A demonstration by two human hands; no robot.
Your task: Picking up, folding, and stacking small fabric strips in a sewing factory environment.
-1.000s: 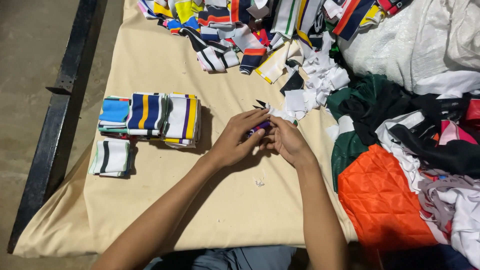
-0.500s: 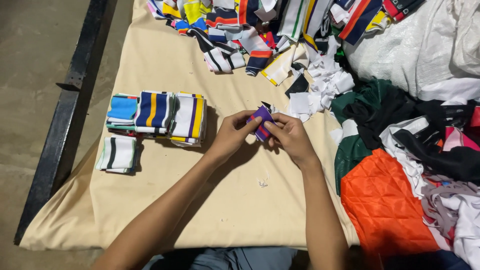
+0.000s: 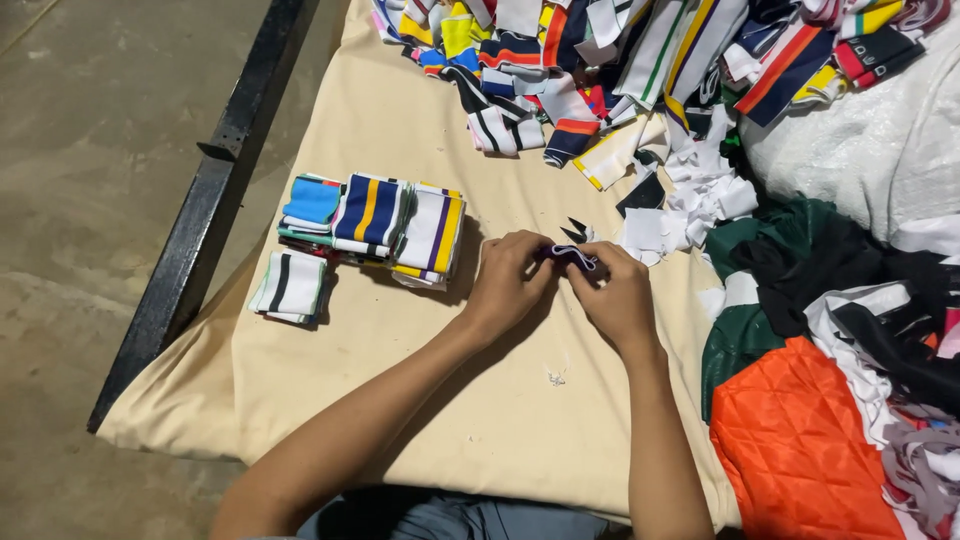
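Two hands meet over the middle of the tabletop (image 3: pixel 420 400), which is covered by a cream cloth. Left hand (image 3: pixel 507 285): fingers curled closed, pinching one end of a small purple-and-white strip (image 3: pixel 567 256). Right hand (image 3: pixel 618 297): fingers likewise closed on the other end of the strip. Strip is held between the two hands, just above the cloth, fingertips nearly touching over it.

Just beyond the strip: a few small black scraps (image 3: pixel 576 231) on the cloth. Beyond the right hand: a loose heap of white scraps (image 3: pixel 690 200). Near the wrists, toward the person: a small bit of lint (image 3: pixel 556 378) on the cloth.

Left of the left hand, near it: a row of folded striped pieces (image 3: pixel 375 215), blue, navy-and-yellow, white-and-purple, stacked on edge and touching each other. Further left, apart from the row: one white piece with a dark stripe (image 3: pixel 288 287).

Far edge of the tabletop: a jumbled pile of striped strips (image 3: pixel 600 60), many colours. Right side: heaped fabrics, including an orange quilted one (image 3: pixel 790 450), a dark green one (image 3: pixel 770 250) and a white one (image 3: pixel 870 150).

Left of the tabletop: a black bar (image 3: pixel 215 190) along its edge, then concrete floor (image 3: pixel 90 200).
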